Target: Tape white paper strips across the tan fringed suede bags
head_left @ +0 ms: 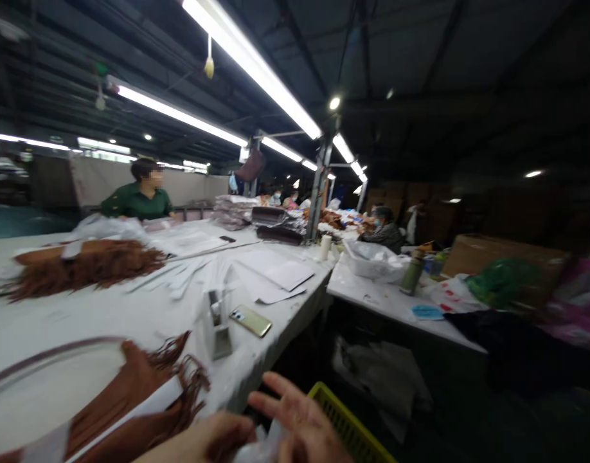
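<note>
At the bottom of the head view, my left hand [222, 435] is closed, with whitish see-through plastic [261, 449] bunched at its fingers. Close on its right is my right hand [299, 418], two fingers stretched out and spread, the others curled lower and blurred. The plastic also lies against this hand's palm side; whether it touches is unclear. To the left, a brown fringed scarf [126, 402] with a white paper band [49, 444] lies on the white table [179, 321]. A yellow-green plastic basket [348, 421] stands below, just right of my right hand.
On the table are a phone [250, 320], a tape dispenser [220, 328], paper sheets [276, 270] and a brown fringed pile [92, 260]. A person in green [135, 199] is across the table. To the right stands another table [362, 289] with a bottle [413, 273] and a blue mask [427, 312].
</note>
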The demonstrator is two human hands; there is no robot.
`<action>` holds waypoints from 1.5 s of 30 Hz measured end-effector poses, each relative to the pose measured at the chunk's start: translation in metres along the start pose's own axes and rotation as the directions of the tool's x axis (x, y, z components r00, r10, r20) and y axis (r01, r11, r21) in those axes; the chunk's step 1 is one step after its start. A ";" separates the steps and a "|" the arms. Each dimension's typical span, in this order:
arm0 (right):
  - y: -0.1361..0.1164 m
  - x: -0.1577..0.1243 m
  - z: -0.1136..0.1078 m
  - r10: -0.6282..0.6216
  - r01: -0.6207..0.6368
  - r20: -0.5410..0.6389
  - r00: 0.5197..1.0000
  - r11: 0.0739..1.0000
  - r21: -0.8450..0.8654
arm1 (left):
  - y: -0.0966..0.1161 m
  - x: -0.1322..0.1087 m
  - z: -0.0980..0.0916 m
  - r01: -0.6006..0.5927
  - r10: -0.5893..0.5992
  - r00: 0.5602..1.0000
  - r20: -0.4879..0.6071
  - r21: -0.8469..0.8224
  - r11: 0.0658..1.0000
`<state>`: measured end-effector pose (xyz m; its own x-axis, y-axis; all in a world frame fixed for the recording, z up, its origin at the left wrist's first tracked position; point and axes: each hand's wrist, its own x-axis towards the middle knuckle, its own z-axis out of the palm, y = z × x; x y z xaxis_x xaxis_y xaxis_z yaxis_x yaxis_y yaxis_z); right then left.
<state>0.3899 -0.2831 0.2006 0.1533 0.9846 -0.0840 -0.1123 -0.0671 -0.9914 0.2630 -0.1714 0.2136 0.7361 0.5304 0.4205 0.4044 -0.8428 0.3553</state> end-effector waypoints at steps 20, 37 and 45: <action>-0.051 0.060 -0.012 0.264 -0.020 0.283 0.922 0.764 -0.645 | -0.041 0.009 -0.048 0.486 0.033 0.779 0.627 -0.636 0.600; -0.088 0.084 -0.055 0.039 -0.117 -0.184 0.982 0.891 -0.438 | -0.116 -0.057 -0.022 0.331 -0.324 0.934 0.152 -0.710 0.622; -0.125 0.092 0.026 -0.135 0.134 0.037 0.990 0.840 -0.526 | -0.100 -0.031 -0.097 -0.021 -0.307 0.901 -0.306 -0.738 0.675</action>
<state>0.3922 -0.1800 0.3192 0.1302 0.9900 0.0541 0.4423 -0.0092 -0.8968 0.1469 -0.0944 0.2456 0.3729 0.7647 0.5256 -0.1427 -0.5124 0.8468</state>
